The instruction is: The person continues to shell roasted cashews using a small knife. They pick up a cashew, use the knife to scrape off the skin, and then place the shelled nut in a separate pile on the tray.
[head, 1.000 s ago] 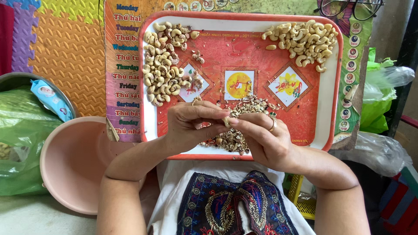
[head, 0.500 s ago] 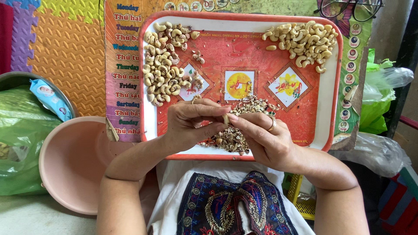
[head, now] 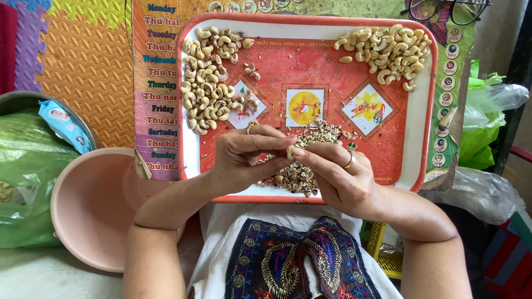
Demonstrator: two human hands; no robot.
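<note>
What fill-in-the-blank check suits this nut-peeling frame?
1. Both hands pinch one nut over the ____ tray.
2. The ring is on the ____ hand.
3. The left hand is over a pile of ____.
4. The pink basin lies ____ of the tray.

Missing: red; right; shells; left

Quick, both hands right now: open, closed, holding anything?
Left hand: closed, fingertips pinching a cashew nut over the tray.
Right hand: closed, fingertips on the same cashew nut, ring on one finger.
</note>
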